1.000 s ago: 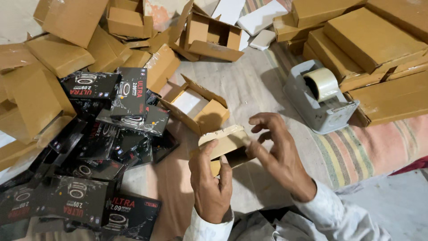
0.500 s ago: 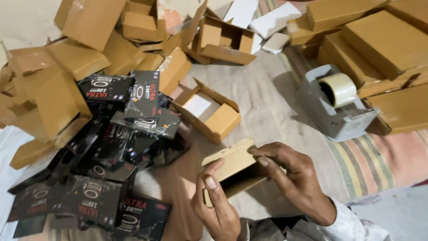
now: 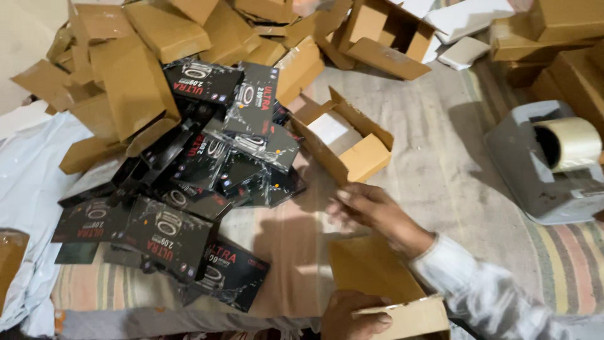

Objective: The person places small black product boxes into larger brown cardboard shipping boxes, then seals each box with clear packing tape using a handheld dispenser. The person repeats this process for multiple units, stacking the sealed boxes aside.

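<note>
L hand (image 3: 352, 315) grips a brown carton (image 3: 402, 318) at frame bottom. R hand (image 3: 371, 208) reaches w/ fingers loosely open, prob. empty, toward the black boxes (image 3: 207, 164), near an open carton (image 3: 352, 148).

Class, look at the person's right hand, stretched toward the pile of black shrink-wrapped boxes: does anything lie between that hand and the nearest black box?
Nothing visible does. Between the right hand and the nearest black box lies only bare cloth. The open cardboard box sits just beyond, off that line.
</note>
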